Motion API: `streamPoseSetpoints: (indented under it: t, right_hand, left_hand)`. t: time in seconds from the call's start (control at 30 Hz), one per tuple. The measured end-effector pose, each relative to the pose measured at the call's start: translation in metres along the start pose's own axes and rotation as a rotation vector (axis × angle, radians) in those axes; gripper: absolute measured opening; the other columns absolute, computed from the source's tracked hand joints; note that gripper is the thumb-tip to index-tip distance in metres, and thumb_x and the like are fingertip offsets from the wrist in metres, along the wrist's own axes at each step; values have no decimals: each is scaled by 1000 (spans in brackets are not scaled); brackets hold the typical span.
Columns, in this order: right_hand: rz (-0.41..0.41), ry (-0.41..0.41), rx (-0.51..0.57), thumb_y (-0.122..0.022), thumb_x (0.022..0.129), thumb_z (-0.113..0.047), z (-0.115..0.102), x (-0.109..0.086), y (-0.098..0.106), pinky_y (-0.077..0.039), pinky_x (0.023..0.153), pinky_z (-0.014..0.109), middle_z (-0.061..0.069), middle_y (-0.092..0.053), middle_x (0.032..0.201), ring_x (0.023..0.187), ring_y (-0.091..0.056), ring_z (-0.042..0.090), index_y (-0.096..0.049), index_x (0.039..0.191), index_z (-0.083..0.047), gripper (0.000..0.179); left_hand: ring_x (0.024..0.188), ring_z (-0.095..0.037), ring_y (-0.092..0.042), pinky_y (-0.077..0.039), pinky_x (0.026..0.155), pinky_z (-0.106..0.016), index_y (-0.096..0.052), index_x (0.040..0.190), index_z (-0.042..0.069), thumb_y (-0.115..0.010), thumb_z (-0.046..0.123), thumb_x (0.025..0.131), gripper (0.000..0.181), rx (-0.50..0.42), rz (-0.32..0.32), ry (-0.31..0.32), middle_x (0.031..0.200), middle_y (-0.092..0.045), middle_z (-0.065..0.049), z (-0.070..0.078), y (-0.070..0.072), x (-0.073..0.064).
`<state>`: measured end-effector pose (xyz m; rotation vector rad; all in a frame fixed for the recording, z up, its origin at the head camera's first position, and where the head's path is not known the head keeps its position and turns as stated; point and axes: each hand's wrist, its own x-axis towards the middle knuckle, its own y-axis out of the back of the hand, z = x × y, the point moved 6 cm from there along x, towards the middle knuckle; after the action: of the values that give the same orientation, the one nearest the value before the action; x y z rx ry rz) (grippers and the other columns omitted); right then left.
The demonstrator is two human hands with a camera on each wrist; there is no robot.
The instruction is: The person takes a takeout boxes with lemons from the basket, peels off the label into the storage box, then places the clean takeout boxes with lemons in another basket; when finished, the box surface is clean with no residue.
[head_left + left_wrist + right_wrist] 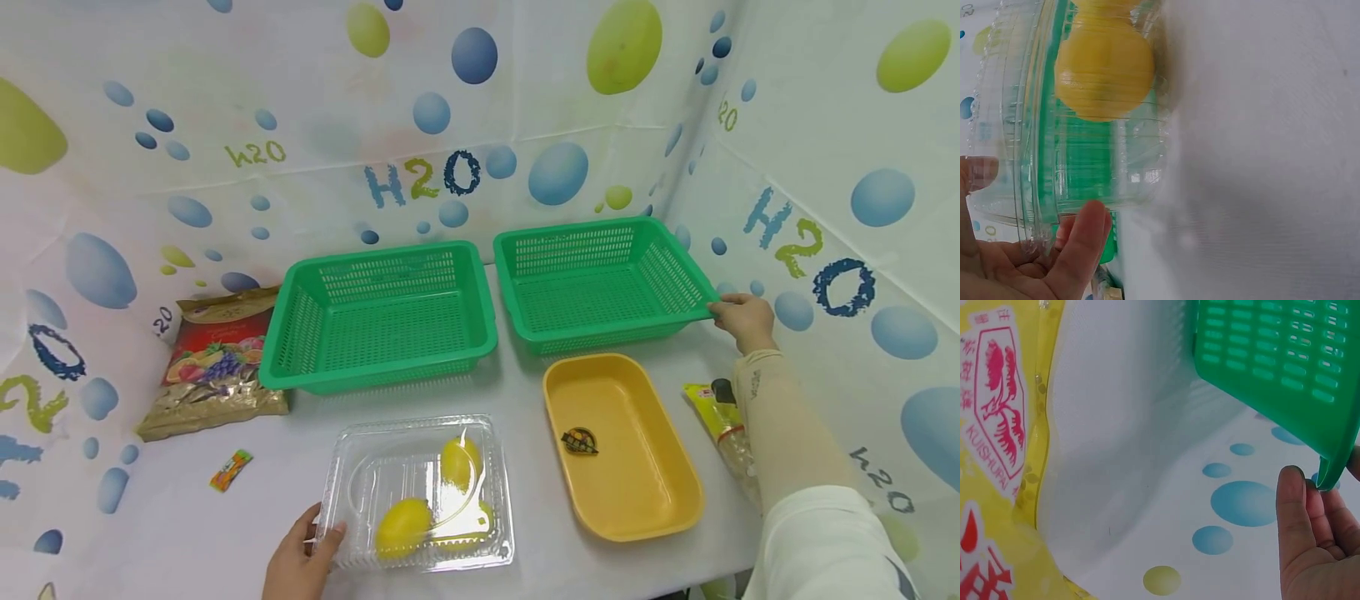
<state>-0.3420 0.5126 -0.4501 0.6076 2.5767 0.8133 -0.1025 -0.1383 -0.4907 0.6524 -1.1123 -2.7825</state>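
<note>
In the head view my left hand (pixel 300 554) grips the left front corner of a clear plastic clamshell box (pixel 375 467), its lid lying over three yellow lemons (pixel 403 527). The left wrist view has the fingers (pixel 1085 240) along the box's rim, with a lemon (pixel 1105 72) showing through the wall. Far to the right, my right hand (pixel 744 321) pinches the front right corner of the right green basket (pixel 600 329). Seen from the right wrist, thumb and fingers (pixel 1294 512) are at the lip of that basket (pixel 1254 387).
A second green basket (pixel 375 379) stands left of the first. Before them lies a yellow tray (pixel 630 467) with a dark label (pixel 580 441). A yellow-topped bag (pixel 723 425) sits beside my right arm. At left are a candy bag (pixel 217 358) and a small orange-green packet (pixel 231 470).
</note>
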Motion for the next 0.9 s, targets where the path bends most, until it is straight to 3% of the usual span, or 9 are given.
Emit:
streamPoseSetpoints:
  t: [0.13,0.33,0.47,0.53,0.67,0.77,0.9]
  right_hand:
    - [-1,-9,8,-58,89,-33,6,9,-1,-45,95,48,24,-47,132,106,-61,30,-43,136,-2,58]
    - [29,-21,13,-63,86,-37,17,26,0,-50,84,48,19,-54,124,92,-67,23,-48,132,-6,58]
    - [0,4,12,-57,89,-34,5,8,1,-47,92,47,22,-50,129,98,-64,25,-42,136,-3,58]
    - [-28,18,8,-52,92,-33,-6,-7,2,-42,99,47,26,-40,137,104,-61,26,-35,139,2,61]
    - [-31,25,3,-49,93,-32,-11,-16,2,-40,101,47,26,-40,137,106,-60,27,-34,140,3,60]
    - [17,2,1,-54,91,-31,-2,-2,1,-44,96,49,23,-51,128,101,-63,26,-40,137,0,57]
    - [37,-38,12,-60,88,-33,17,27,-1,-47,89,51,19,-57,122,94,-66,24,-45,135,-4,57]
  left_hand:
    - [80,-21,-61,-56,62,-31,-32,135,-12,-46,33,94,63,-73,-1,18,108,-55,-29,-1,0,-1]
    - [79,-18,-61,-56,63,-31,-31,136,-11,-48,33,93,64,-169,-31,47,106,-56,-25,-2,0,-1]
    - [76,-15,-60,-57,64,-32,-33,135,-11,-51,27,90,61,-214,-62,77,100,-57,-17,-3,-2,-1]
    - [78,-16,-60,-57,66,-33,-35,134,-13,-52,24,90,60,-231,-78,80,99,-56,-17,-2,-3,0]
    - [87,-24,-63,-57,68,-34,-35,131,-15,-51,20,90,57,-251,-109,86,112,-52,-30,0,-5,2]
    - [91,-28,-63,-57,69,-35,-33,131,-16,-51,20,90,57,-269,-133,91,124,-45,-35,1,-8,3]
    - [85,-22,-63,-57,68,-37,-32,129,-15,-53,21,89,58,-303,-139,101,120,-49,-34,1,-10,3]
